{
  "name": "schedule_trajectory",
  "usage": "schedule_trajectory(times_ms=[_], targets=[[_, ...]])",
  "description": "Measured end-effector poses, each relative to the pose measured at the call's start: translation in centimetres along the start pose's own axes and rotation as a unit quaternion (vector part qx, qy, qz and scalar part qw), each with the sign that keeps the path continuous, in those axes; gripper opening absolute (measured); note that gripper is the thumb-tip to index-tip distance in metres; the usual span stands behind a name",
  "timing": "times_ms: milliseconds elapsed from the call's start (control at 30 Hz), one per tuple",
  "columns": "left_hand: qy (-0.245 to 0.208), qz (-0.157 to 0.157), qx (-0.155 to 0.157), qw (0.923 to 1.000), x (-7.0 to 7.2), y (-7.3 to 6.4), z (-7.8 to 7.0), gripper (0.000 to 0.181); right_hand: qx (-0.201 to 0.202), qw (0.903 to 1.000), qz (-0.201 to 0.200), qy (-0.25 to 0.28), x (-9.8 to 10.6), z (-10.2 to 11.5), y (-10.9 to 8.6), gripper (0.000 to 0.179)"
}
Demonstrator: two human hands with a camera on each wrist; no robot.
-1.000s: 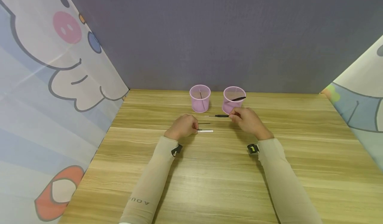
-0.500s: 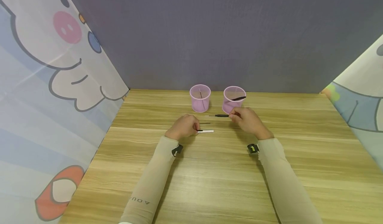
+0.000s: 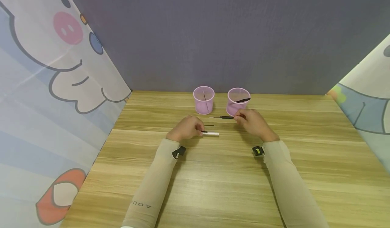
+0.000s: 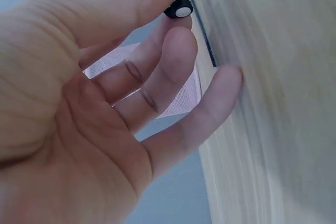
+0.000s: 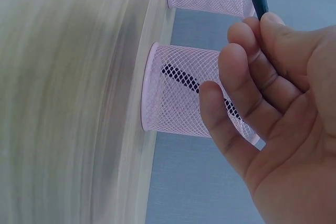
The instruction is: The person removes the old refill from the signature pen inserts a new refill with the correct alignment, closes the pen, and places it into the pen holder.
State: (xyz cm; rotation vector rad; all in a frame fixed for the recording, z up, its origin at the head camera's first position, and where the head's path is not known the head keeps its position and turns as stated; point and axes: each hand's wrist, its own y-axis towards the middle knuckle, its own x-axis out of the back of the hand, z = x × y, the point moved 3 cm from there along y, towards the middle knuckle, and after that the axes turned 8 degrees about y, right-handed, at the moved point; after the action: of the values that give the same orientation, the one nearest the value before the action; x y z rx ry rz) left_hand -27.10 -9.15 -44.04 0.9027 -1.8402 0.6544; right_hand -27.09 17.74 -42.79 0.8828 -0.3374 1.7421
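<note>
White and slim, with a black bit at the gripped end, that white stick (image 3: 211, 133) is pointing rightward out of your left hand (image 3: 186, 128), low over the wood-grain table (image 3: 219, 187); whether its far end is touching, I can't tell. A thin dark straight rod (image 3: 209, 125) is lying just behind it, partly hidden by your fingers. Farther back, your right hand (image 3: 252, 122) is holding a slim black-handled tool (image 3: 226, 117), its thin shaft pointing left.

I'd say you're mid-handling with both hands loaded, so imo the next move is calling for a light, steady pinch and for not bumping that loose rod. Grip-wise, you're pinching between thumb and fingertip on both sides, while your outer fingers are curving loosely, spread a little.

Beyond that, a round pink mesh cup (image 3: 199, 106) is holding a thin dark stick (image 3: 205, 100), and a matching pink mesh cup (image 3: 230, 109) to its right is holding a long black object (image 3: 243, 100), leaning at the rim.
</note>
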Motion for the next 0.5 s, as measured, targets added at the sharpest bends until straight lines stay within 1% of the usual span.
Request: schedule_trajectory(times_ms=[200, 500], targets=[[-0.051, 0.002, 0.007, 0.9987, 0.53, -0.18, 0.42, 0.007, 0.005, 1.0, -0.004, -0.003, 0.14, -0.17, 0.0, 0.018], [-0.083, -0.006, 0.008, 0.9965, 0.74, -0.27, 0.98, 0.007, -0.002, 1.0, -0.007, 0.0, 0.31, -0.28, -0.08, 0.017]])
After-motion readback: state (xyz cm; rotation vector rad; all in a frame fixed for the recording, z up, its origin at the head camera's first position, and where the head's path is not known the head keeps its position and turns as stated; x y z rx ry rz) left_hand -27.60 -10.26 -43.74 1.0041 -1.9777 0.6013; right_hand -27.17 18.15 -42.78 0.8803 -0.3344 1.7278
